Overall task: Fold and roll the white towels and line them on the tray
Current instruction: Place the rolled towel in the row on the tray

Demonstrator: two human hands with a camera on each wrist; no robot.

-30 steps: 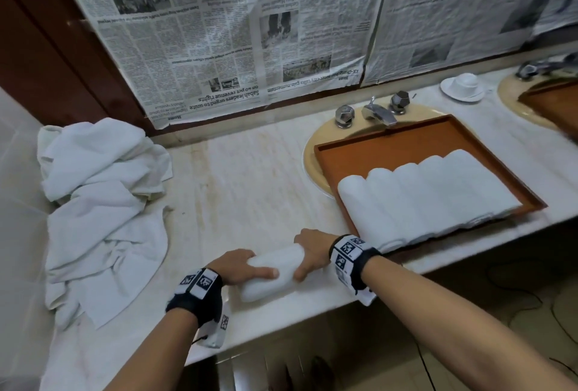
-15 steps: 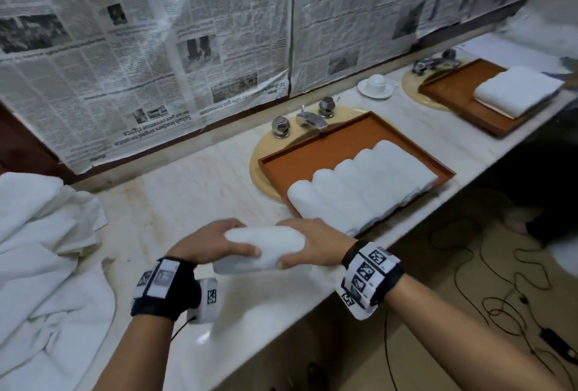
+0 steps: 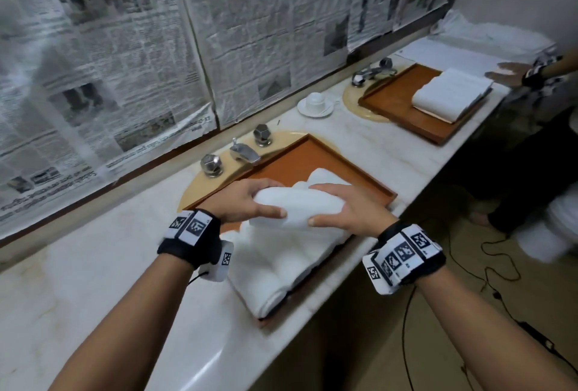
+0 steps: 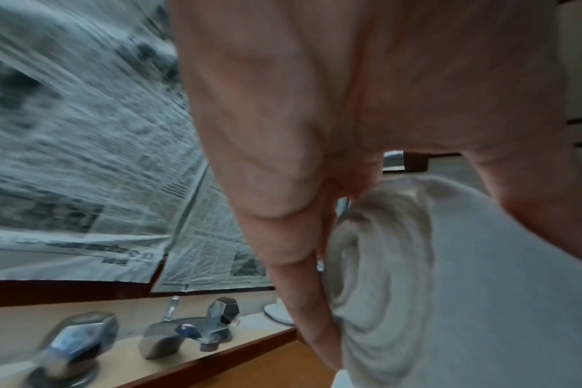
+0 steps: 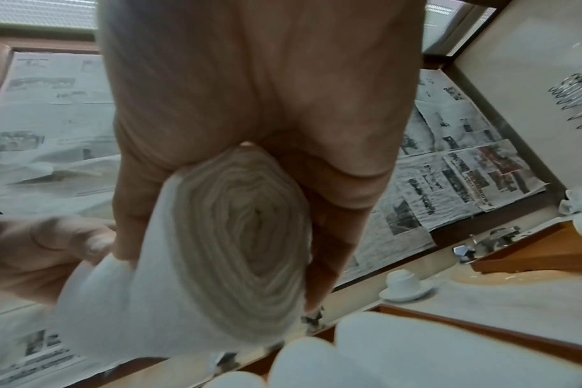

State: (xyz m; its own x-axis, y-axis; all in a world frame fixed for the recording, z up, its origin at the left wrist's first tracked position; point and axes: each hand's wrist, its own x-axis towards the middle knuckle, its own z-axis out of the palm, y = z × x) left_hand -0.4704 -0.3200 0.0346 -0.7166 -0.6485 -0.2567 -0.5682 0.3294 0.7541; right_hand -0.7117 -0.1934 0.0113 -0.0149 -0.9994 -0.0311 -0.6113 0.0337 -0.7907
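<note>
Holding a rolled white towel (image 3: 295, 209) between both hands, we keep it in the air above the brown wooden tray (image 3: 359, 179), which sits over a basin on the pale marble counter (image 3: 103, 265). Our left hand (image 3: 242, 204) grips the roll's left end, thumb along the near side and fingers curled over the top; our right hand (image 3: 347, 210) grips the right end the same way, thumb under the near edge and fingers wrapped over the far side. Both wrist views show the spiral of layers at each end of the roll, with the fingers (image 5: 329, 236) closed round it. Beneath the held roll lies a row of rolled towels (image 3: 281, 265) side by side in the tray, reaching to its near corner; the far part of the tray floor is bare. Behind the tray stand a chrome tap (image 3: 244, 151) and two faceted knobs. Farther right along the counter are a white cup on a saucer (image 3: 316, 104) and a second wooden tray (image 3: 397, 99) carrying a folded white towel (image 3: 450, 96), with another person's hand (image 3: 506, 73) just beyond it. Newspaper sheets (image 3: 125, 62) cover the wall behind the counter.
</note>
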